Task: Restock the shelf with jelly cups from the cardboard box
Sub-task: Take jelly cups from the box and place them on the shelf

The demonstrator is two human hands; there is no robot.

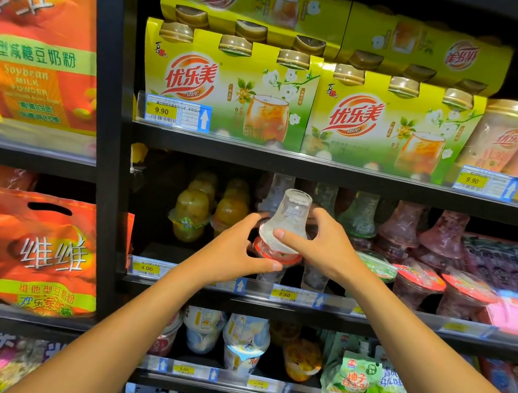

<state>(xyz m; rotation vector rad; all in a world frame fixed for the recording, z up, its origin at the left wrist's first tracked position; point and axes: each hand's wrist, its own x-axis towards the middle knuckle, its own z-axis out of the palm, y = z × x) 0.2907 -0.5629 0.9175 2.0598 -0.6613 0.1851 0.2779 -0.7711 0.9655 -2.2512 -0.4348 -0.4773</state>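
Together, left hand [236, 253] and right hand [322, 245] curl around the jelly cup [291, 214].

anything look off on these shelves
The upper right yellow pack lies upside down: its logo reads inverted, unlike the three packs around it. The inverted clear cup on the red-lidded cup matches its stacked neighbours, so seems intended.

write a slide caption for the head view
Left hand grips a red-lidded cup at the middle shelf while the right hand holds an inverted clear jelly cup on top of it.
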